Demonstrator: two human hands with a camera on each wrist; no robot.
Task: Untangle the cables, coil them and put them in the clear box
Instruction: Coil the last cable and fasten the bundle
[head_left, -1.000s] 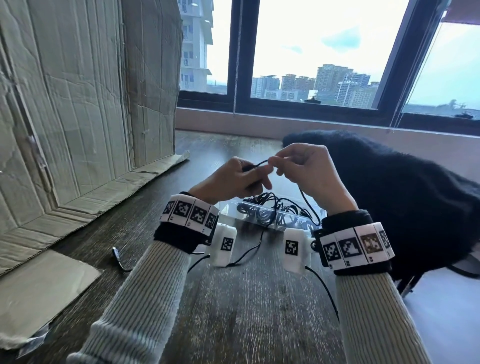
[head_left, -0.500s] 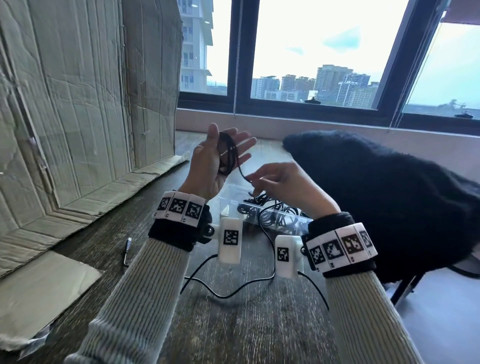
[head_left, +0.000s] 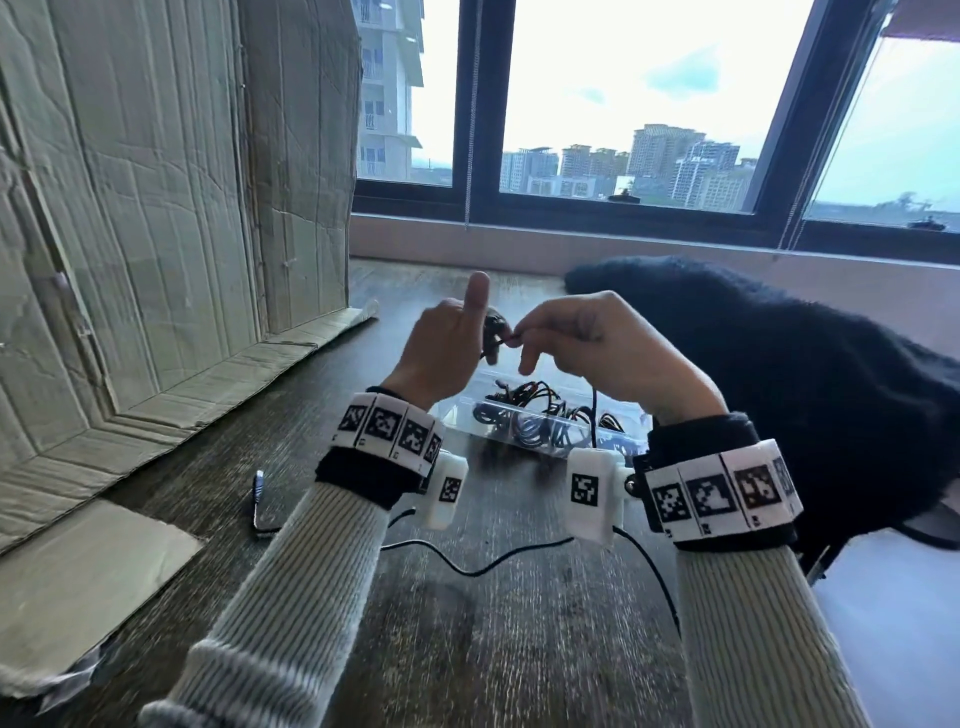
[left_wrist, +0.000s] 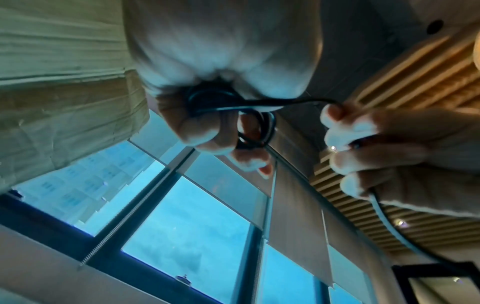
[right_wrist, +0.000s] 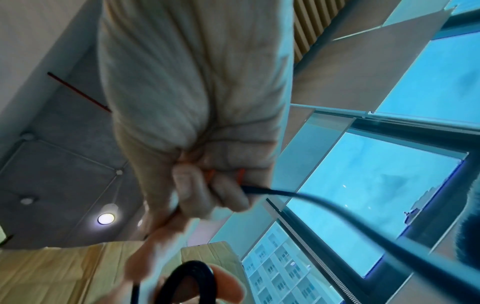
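My left hand is raised over the wooden table, thumb pointing up, with a small coil of black cable wound round its fingers. The coil shows looped over the curled fingers in the left wrist view. My right hand pinches the same cable right beside the coil. The cable's loose tail drops behind my right wrist and trails across the table to a plug at the left. The clear box lies just beyond my wrists and holds several coiled cables.
A tall cardboard box stands at the left with its flap on the table, and a flat cardboard sheet lies near the front left. A black fuzzy garment covers the right side. The table's right edge runs by my right forearm.
My right hand has risen from near the box up to the left hand, bringing cable to the coil. The left hand's spread fingers have curled round the coil, thumb raised.
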